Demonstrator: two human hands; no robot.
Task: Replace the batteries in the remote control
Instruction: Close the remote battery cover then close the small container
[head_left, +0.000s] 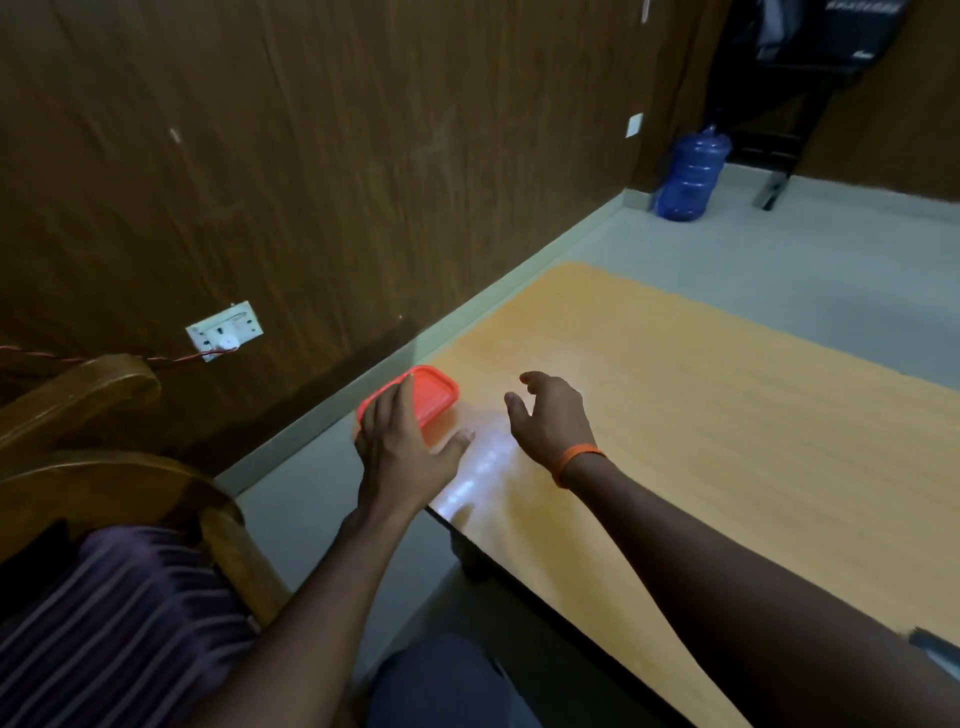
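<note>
A small box with a red-orange lid stands at the near left corner of the orange table. My left hand lies over the box's near side, fingers spread on the lid and thumb out to the right. My right hand, with an orange band at the wrist, hovers just right of the box, fingers curled and apart, holding nothing. No remote control or batteries are clearly visible. A dark object peeks in at the right edge of the table, too cut off to identify.
A wooden chair stands at the left beside my striped shirt. A wall socket with a red cable sits on the brown panelled wall. A blue water jug stands on the floor in the far corner.
</note>
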